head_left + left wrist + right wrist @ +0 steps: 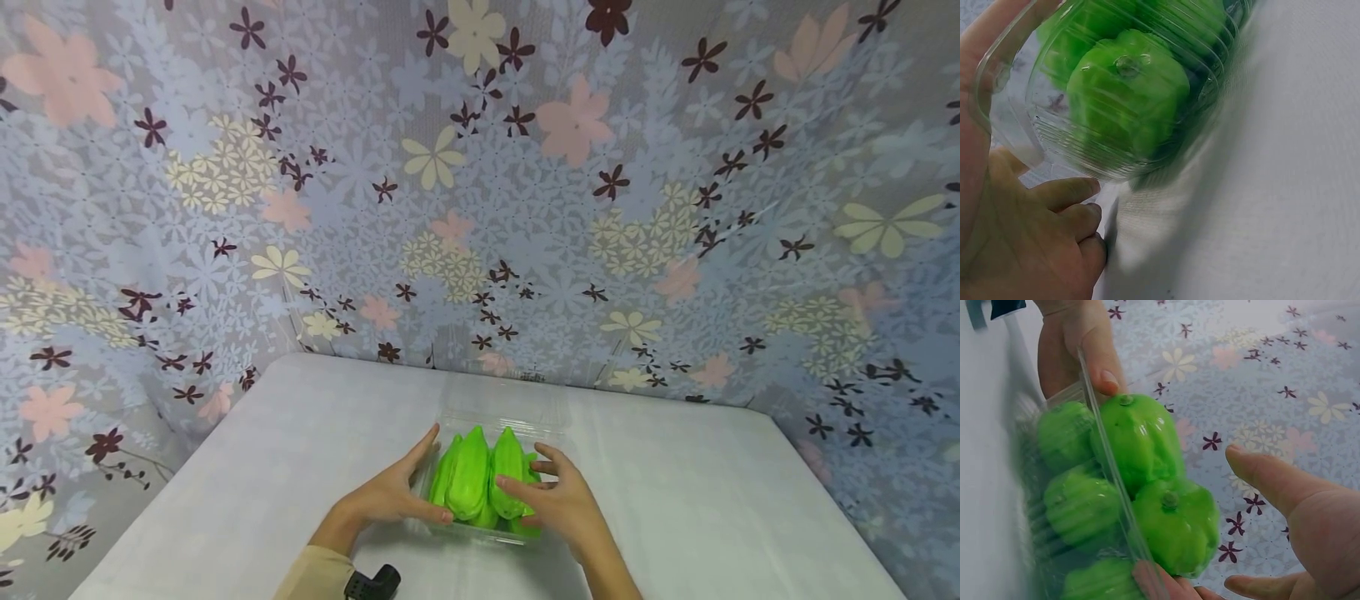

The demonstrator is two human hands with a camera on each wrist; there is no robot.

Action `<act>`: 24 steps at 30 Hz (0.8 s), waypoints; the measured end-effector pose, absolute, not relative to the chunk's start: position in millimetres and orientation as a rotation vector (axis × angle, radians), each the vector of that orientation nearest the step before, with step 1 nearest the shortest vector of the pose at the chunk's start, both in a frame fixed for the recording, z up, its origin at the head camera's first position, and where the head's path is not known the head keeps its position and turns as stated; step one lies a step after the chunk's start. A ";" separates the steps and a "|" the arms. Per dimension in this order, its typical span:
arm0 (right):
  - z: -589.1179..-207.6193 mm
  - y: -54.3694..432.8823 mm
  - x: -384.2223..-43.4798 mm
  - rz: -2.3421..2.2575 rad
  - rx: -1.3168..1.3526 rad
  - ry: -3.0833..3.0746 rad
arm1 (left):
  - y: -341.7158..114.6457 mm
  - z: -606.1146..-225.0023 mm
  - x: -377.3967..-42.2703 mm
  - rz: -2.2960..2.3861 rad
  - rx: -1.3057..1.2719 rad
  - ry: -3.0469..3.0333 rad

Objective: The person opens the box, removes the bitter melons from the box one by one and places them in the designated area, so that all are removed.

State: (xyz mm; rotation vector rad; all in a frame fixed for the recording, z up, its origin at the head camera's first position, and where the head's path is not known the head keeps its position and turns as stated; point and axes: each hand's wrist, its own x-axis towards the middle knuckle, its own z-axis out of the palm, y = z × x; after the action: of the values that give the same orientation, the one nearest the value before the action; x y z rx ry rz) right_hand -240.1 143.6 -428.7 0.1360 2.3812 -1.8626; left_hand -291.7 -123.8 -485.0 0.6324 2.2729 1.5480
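Observation:
In the head view, several bright green, ridged, pointed fruits (468,479) fill a clear plastic box (498,537) on the table. They lie stacked, their pale stem ends towards me; the upper ones stand above the rim. My left hand (390,493) grips the box's left side, its thumb over the front corner and its index stretched along the side. At the right side my right hand (566,500) is spread around the upper right fruit (1175,525). In the right wrist view its thumb stands away from that fruit, while other fingertips (1154,578) lie low beside it.
The transparent lid (502,400) of the box lies folded back behind it. A white cloth covers the table (712,500). Behind the table hangs a flowered curtain (510,208). A black device (372,583) is strapped at the left sleeve.

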 end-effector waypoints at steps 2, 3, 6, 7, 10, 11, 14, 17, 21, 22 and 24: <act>-429.0 141.8 -240.3 -1.863 0.143 2.382 | -123.7 -484.7 -291.6 1.548 0.629 2.274; -429.2 141.0 -240.4 -1.863 0.148 2.384 | -123.6 -484.8 -291.8 1.550 0.630 2.272; -429.9 138.8 -240.6 -1.858 0.163 2.403 | -123.5 -485.3 -292.4 1.554 0.630 2.269; -430.2 138.1 -240.8 -1.861 0.165 2.405 | -123.7 -485.6 -292.6 1.554 0.627 2.271; -431.4 136.6 -241.3 -1.875 0.167 2.400 | -124.7 -486.5 -292.5 1.560 0.614 2.271; -431.9 136.3 -241.4 -1.883 0.165 2.395 | -125.1 -486.7 -292.4 1.561 0.611 2.272; -433.0 135.6 -241.6 -1.894 0.155 2.386 | -126.0 -487.0 -292.0 1.565 0.605 2.270; -433.4 135.4 -241.3 -1.896 0.155 2.385 | -126.0 -486.9 -292.1 1.561 0.612 2.270; -432.8 135.5 -240.5 -1.886 0.164 2.393 | -125.4 -486.3 -291.8 1.561 0.623 2.266; -432.7 135.6 -240.3 -1.882 0.165 2.395 | -125.4 -486.2 -291.6 1.561 0.626 2.263; -432.5 135.9 -240.1 -1.878 0.168 2.395 | -125.5 -486.1 -291.2 1.566 0.626 2.252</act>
State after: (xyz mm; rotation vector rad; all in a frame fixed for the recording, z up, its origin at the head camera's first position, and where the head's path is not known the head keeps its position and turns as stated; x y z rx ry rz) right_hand -240.1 135.9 -432.5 0.1683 2.3953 -1.8780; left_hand -291.2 -125.5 -486.1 0.6263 2.2518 1.5664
